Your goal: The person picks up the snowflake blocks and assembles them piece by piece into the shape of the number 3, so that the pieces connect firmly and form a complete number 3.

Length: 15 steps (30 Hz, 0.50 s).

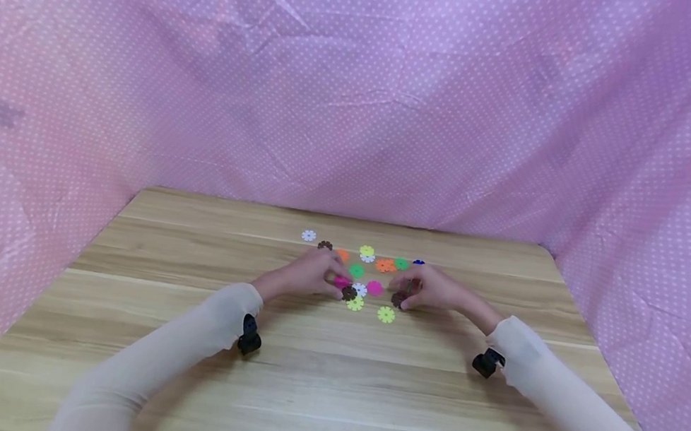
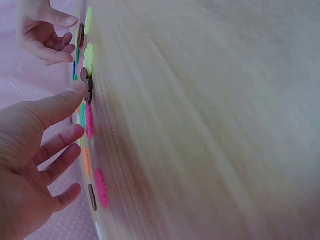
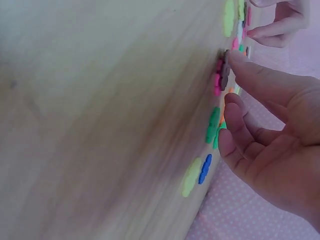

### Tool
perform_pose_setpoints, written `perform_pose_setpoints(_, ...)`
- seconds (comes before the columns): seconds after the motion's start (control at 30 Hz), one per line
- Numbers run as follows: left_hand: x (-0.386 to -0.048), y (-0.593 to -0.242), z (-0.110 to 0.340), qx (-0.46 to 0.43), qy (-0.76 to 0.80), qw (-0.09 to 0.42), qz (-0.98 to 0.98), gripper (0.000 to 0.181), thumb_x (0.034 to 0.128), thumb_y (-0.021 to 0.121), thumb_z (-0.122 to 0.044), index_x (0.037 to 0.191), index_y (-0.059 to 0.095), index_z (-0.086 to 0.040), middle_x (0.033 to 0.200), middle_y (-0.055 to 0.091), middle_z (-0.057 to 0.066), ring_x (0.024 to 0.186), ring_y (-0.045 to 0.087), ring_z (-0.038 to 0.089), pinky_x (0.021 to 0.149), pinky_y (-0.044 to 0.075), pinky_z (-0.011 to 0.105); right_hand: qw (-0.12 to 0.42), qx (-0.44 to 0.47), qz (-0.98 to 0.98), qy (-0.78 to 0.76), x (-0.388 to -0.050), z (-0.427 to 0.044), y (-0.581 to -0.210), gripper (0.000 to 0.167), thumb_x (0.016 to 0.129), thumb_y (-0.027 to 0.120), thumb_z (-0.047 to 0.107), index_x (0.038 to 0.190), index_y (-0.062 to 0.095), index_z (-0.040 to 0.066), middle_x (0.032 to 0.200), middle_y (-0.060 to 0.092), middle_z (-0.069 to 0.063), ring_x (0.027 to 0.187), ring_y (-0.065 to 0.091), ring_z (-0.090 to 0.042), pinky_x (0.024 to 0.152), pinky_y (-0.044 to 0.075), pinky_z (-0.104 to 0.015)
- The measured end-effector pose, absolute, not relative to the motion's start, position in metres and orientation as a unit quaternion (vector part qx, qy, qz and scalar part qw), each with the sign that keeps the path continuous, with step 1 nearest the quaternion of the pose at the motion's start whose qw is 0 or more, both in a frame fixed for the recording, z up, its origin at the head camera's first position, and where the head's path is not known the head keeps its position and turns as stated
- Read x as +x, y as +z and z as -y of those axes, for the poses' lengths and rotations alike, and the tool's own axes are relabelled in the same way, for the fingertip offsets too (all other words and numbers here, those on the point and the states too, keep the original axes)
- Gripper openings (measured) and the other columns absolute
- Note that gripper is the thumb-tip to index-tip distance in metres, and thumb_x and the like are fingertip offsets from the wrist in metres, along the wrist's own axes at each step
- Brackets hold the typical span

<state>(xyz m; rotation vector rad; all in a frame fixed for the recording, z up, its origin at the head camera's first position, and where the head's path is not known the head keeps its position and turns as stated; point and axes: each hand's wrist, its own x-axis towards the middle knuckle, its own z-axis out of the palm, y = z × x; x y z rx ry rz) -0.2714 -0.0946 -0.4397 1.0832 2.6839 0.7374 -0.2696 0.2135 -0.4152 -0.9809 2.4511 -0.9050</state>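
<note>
Small flower-shaped plastic discs of several colours lie flat on the wooden table. My left hand (image 1: 312, 272) is at the left of the cluster, its thumb at a brown disc (image 2: 88, 86), with the other fingers loosely bent and spread. On the opposite side, my right hand (image 1: 434, 288) has its thumb touching another brown disc (image 3: 225, 71); its fingers are relaxed and apart from the thumb. Between the hands lie a pink disc (image 1: 374, 288), a white disc (image 1: 360, 289) and a green disc (image 1: 355, 271). Some discs are partly hidden beneath the hands.
A yellow disc (image 1: 386, 315) lies nearest the person, and a white disc (image 1: 308, 235) sits at the far left. Orange discs (image 1: 385, 265) are behind the middle. The wooden table (image 1: 326, 384) ends at a pink dotted cloth (image 1: 358, 103) at the back and sides.
</note>
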Motion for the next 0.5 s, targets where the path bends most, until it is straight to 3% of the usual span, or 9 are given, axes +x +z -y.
perform_pose_setpoints(0.33, -0.273, -0.441, 0.085, 0.36, 0.222, 0.086, -0.902, 0.034, 0.0841, 0.084, -0.032, 0.115, 0.078, -0.02, 0.105, 0.066, -0.004, 0.097, 0.052, 0.014, 0.084, 0.044, 0.031, 0.183, -0.342, -0.864, -0.319, -0.274, -0.214, -0.427, 0.028, 0.083, 0.081, 0.002, 0.111, 0.074, 0.0, 0.103, 0.068, -0.013, 0.09, 0.061, -0.019, 0.074, 0.053, -0.021)
perform_pose_setpoints(0.5, -0.277, -0.441, 0.082, 0.353, 0.229, 0.085, -0.903, 0.028, 0.0811, 0.087, -0.029, 0.104, 0.078, -0.017, 0.099, 0.066, -0.005, 0.093, 0.053, 0.012, 0.082, 0.048, 0.028, 0.173, -0.338, -0.868, -0.321, -0.275, -0.213, -0.428, 0.023, 0.083, 0.082, 0.003, 0.104, 0.075, 0.001, 0.099, 0.066, -0.012, 0.089, 0.06, -0.017, 0.073, 0.053, -0.02)
